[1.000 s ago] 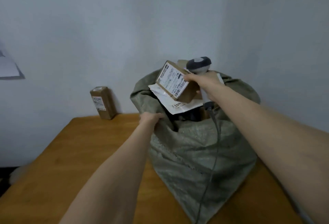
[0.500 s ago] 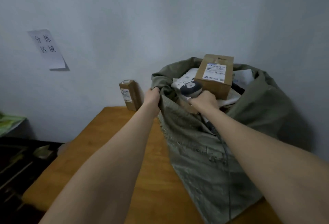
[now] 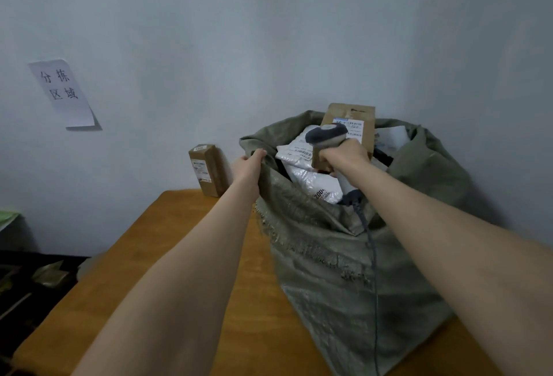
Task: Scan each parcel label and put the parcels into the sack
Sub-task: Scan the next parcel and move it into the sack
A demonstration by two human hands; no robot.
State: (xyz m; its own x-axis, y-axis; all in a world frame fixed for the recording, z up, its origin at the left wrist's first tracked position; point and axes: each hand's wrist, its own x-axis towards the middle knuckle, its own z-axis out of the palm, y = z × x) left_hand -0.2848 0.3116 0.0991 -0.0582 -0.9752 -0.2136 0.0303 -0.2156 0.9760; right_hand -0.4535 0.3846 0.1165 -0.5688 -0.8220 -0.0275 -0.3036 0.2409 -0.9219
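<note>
Rim of the grey-green woven sack [image 3: 344, 271] is being pinched open by fingers of the left hand [image 3: 250, 166]; the grey handheld scanner [image 3: 326, 134] is being gripped by the right hand [image 3: 344, 157], over the brown cardboard parcel [image 3: 356, 115] inside.

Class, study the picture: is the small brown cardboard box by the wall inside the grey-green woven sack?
No: the small brown cardboard box stands upright on the wooden table, outside and left of the grey-green woven sack.

Brown cardboard parcel box [image 3: 350, 112] released into green woven sack [image 3: 329, 256], grey handheld scanner [image 3: 326, 135] in right hand [image 3: 344, 158] raised before its label.
</note>
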